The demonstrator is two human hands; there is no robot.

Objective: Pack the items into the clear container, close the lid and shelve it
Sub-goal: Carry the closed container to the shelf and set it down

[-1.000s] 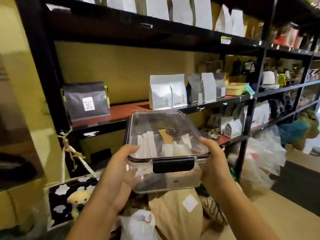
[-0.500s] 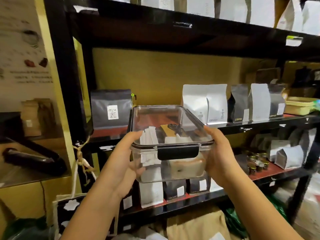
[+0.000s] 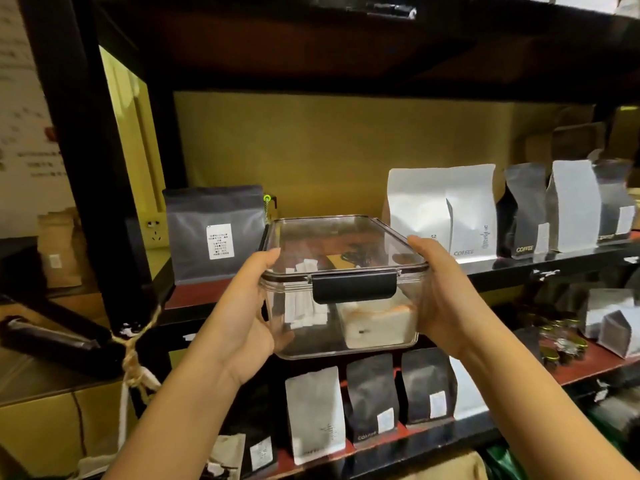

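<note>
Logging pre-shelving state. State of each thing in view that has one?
container: held in the air in front of the shelf, not yet set down
lid: on
latch: down
left hand: grips the container's left side
right hand: grips its right side

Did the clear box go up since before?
Yes. The clear box rose. Earlier it sat below the red shelf with the grey bag; now both hands hold it level with that shelf, between that bag and the white bag.
</note>
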